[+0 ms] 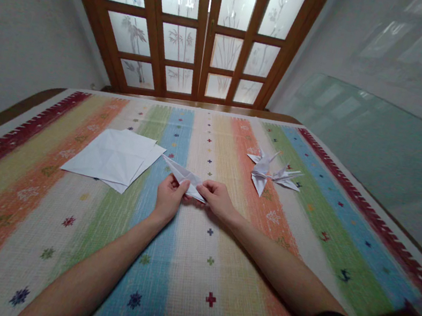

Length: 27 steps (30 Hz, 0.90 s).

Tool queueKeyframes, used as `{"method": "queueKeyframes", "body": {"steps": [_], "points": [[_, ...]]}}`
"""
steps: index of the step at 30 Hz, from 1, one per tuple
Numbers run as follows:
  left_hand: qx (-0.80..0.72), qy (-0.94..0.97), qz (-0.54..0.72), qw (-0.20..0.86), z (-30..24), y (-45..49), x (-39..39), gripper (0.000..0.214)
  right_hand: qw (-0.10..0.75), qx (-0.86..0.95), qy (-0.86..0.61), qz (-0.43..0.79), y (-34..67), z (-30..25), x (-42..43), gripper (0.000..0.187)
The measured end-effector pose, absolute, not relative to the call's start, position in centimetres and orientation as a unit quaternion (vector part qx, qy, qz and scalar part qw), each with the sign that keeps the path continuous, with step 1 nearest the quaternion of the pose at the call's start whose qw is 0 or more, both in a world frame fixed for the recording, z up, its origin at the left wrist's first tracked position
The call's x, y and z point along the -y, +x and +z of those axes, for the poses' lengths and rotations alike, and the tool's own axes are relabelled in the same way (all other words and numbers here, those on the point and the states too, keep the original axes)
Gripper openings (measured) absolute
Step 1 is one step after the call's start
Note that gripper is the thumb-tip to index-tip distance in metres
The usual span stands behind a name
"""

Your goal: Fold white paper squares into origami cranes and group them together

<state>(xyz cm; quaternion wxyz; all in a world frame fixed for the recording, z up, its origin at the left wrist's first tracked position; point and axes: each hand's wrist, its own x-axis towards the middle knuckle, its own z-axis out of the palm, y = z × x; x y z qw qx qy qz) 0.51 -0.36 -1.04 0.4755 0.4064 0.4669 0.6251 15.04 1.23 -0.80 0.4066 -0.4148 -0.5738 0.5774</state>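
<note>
A partly folded piece of white paper [184, 175], long and pointed, lies low over the striped tablecloth [192, 263] at the middle. My left hand [168, 198] pinches its near left side with curled fingers. My right hand [217, 198] pinches its near right end. The paper's far tip points up and to the left, toward the flat sheets.
A small stack of creased white paper sheets [113, 157] lies left of my hands. Two finished white paper cranes [271, 174] sit to the right on the cloth. A wooden door with frosted panes [204, 31] stands behind the table. Grey walls flank both sides.
</note>
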Motion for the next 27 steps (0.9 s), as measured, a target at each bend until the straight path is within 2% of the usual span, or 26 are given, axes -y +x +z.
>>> {"method": "queueKeyframes", "body": {"steps": [4, 11, 16, 22, 27], "points": [[-0.475, 0.413, 0.626, 0.461, -0.9, 0.4, 0.4, 0.028, 0.416, 0.585, -0.434, 0.545, 15.3, -0.5, -1.4, 0.030], [-0.495, 0.386, 0.618, 0.474, -0.6, 0.5, 0.4, 0.037, 0.451, 0.506, -0.418, 0.605, 14.6, -0.3, -0.6, 0.027], [-0.499, 0.401, 0.590, 0.492, -0.6, 0.5, 0.4, 0.036, 0.494, 0.417, -0.444, 0.620, 14.7, -0.3, -1.1, 0.032], [-0.482, 0.401, 0.580, 0.521, -0.5, 0.6, 0.7, 0.032, 0.542, 0.348, -0.383, 0.662, 15.1, -0.2, -1.5, 0.030], [-0.490, 0.406, 0.585, 0.504, -0.8, 0.5, 0.8, 0.030, 0.535, 0.358, -0.342, 0.684, 14.1, -0.5, -0.5, 0.032]]}}
